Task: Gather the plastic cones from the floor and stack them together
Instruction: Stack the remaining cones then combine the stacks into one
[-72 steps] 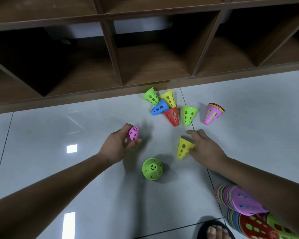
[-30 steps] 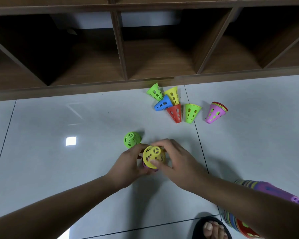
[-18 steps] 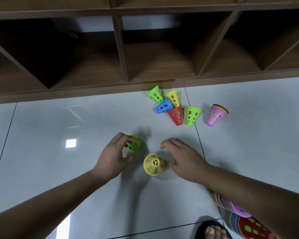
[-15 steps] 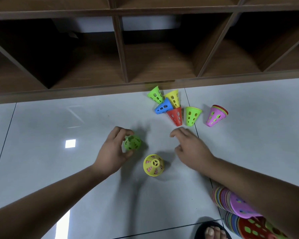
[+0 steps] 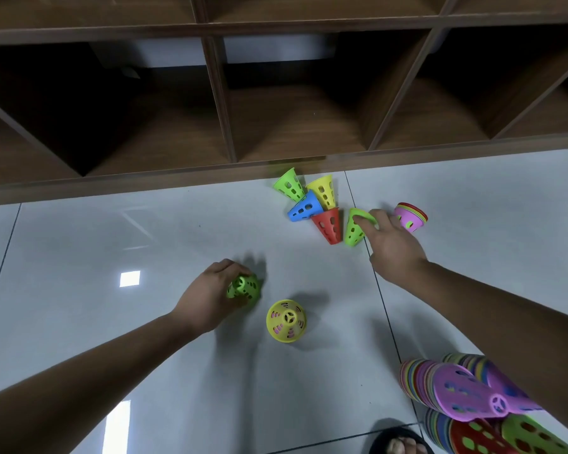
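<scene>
Head cam: left hand point(image 5: 210, 296) has its fingers curled round the near green cone point(image 5: 245, 288), mid-floor. Right hand point(image 5: 391, 244), fingers stretched out and not gripping, touches the rim of the far green cone point(image 5: 353, 229) near the floor's far edge. Yellow cone point(image 5: 286, 320) stands just beside the near green one.

— Do we find any lettering anywhere down here?
— None we can read. The green cone point(image 5: 243, 288) in our left hand point(image 5: 207, 296) shows only holes, the yellow cone point(image 5: 286, 321) just right of it likewise.
— And beyond our right hand point(image 5: 391, 247)?
— The wooden shelf point(image 5: 295, 126) bears no label or number we can make out.
</scene>
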A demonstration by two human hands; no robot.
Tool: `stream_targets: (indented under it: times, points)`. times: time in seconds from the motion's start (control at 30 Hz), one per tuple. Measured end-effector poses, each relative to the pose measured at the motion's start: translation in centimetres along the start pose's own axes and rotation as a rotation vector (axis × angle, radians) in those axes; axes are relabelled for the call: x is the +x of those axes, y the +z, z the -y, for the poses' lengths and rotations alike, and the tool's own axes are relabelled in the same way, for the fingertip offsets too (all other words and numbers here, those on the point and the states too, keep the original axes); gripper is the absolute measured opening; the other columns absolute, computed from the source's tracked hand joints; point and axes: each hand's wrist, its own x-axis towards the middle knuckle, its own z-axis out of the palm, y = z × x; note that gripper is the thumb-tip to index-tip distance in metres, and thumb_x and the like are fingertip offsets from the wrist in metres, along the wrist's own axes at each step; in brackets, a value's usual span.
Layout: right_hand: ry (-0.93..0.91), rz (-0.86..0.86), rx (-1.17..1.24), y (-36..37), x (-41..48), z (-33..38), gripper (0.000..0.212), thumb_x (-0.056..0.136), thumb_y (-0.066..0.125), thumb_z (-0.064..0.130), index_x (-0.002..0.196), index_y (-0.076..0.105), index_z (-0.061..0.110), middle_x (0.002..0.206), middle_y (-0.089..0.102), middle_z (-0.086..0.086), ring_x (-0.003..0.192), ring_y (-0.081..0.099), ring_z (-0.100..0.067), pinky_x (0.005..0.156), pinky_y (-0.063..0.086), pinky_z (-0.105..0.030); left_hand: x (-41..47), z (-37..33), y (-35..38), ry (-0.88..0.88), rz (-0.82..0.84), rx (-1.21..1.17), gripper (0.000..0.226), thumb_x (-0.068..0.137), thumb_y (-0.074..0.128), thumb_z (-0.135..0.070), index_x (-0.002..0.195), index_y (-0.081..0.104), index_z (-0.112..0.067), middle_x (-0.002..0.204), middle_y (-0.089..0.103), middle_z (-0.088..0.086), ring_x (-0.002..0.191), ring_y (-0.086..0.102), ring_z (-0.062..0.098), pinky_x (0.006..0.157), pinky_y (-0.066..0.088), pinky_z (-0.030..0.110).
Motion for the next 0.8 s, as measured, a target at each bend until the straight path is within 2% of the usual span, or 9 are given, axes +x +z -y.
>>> stream_targets:
  times: [0.03, 0.1, 0.2, 0.37, 0.47, 0.57, 0.67, 0.8]
  points:
    - [-0.016, 0.004, -0.042, 0.2, -0.4, 0.0, 0.095, 0.061, 0.080, -0.005, 0.148, 0.051, 0.017, 0.130, 0.052, -0.017, 0.109, 0.057, -0.041, 0.081, 0.057, -0.047, -0.1, 0.1, 0.1, 0.000, 0.013, 0.003, 0.051, 0.081, 0.089, -0.029, 0.127, 0.067, -0.032, 0.120, 0.063, -0.014, 0.110, 0.061, 0.015, 0.091, 0.054, 0.033]
    - [-0.033, 0.005, -0.135, 0.8, -0.8, 0.0, 0.097, 0.052, 0.082, -0.006, 0.142, 0.054, 0.015, 0.110, 0.055, -0.016, 0.094, 0.059, -0.039, 0.075, 0.055, -0.045, -0.2, 0.0, 0.2, 0.000, 0.024, 0.010, 0.052, 0.081, 0.089, -0.028, 0.128, 0.067, -0.033, 0.121, 0.063, -0.015, 0.112, 0.060, 0.015, 0.093, 0.054, 0.033]
    - [-0.029, -0.004, -0.216, 1.4, -1.2, 0.1, 0.089, 0.050, 0.086, 0.004, 0.133, 0.055, 0.013, 0.102, 0.059, -0.019, 0.087, 0.062, -0.041, 0.071, 0.052, -0.043, -0.3, -0.3, 0.1, -0.009, 0.023, 0.004, 0.051, 0.080, 0.090, -0.031, 0.127, 0.068, -0.032, 0.119, 0.064, -0.014, 0.110, 0.061, 0.016, 0.092, 0.055, 0.033]
    - [-0.002, 0.002, -0.350, 1.1, -0.9, 0.3, 0.072, 0.068, 0.086, 0.037, 0.127, 0.060, 0.007, 0.093, 0.066, -0.017, 0.085, 0.063, -0.038, 0.075, 0.050, -0.043, -0.7, -1.3, -0.7, 0.027, -0.042, -0.022, 0.049, 0.081, 0.088, -0.041, 0.124, 0.066, -0.032, 0.115, 0.064, -0.016, 0.107, 0.060, 0.013, 0.088, 0.055, 0.035]
    - [0.033, -0.010, -0.311, 1.3, -0.7, 0.1, 0.063, 0.061, 0.089, 0.027, 0.114, 0.062, 0.006, 0.100, 0.061, -0.019, 0.089, 0.061, -0.040, 0.069, 0.050, -0.042, -0.8, -2.3, -1.3, 0.044, -0.101, -0.017, 0.053, 0.080, 0.092, -0.041, 0.125, 0.066, -0.032, 0.115, 0.065, -0.017, 0.106, 0.059, 0.012, 0.088, 0.054, 0.035]
    - [0.030, -0.018, -0.231, 1.7, -1.1, -0.2, 0.069, 0.048, 0.091, 0.013, 0.110, 0.061, 0.005, 0.101, 0.058, -0.019, 0.085, 0.062, -0.040, 0.056, 0.045, -0.036, -0.8, -3.8, -2.2, 0.068, -0.129, -0.031, 0.058, 0.080, 0.091, -0.046, 0.128, 0.062, -0.032, 0.119, 0.066, -0.020, 0.104, 0.062, 0.008, 0.088, 0.052, 0.029]
    - [-0.052, -0.104, -0.151, 1.9, -1.8, -0.1, 0.063, 0.047, 0.089, 0.012, 0.104, 0.062, 0.005, 0.088, 0.064, -0.016, 0.077, 0.062, -0.039, 0.067, 0.052, -0.042, -0.9, -5.4, -3.1, 0.101, -0.139, -0.066, 0.061, 0.081, 0.090, -0.047, 0.131, 0.058, -0.031, 0.123, 0.063, -0.022, 0.103, 0.062, 0.001, 0.087, 0.051, 0.021]
    - [-0.108, -0.148, -0.009, 1.7, -2.3, 0.2, 0.053, 0.063, 0.083, 0.032, 0.108, 0.063, 0.012, 0.088, 0.069, -0.008, 0.092, 0.061, -0.037, 0.093, 0.043, -0.045, -0.7, -7.5, -4.2, 0.143, -0.154, -0.125, 0.063, 0.082, 0.089, -0.045, 0.133, 0.057, -0.028, 0.126, 0.061, -0.020, 0.107, 0.063, 0.004, 0.088, 0.053, 0.024]
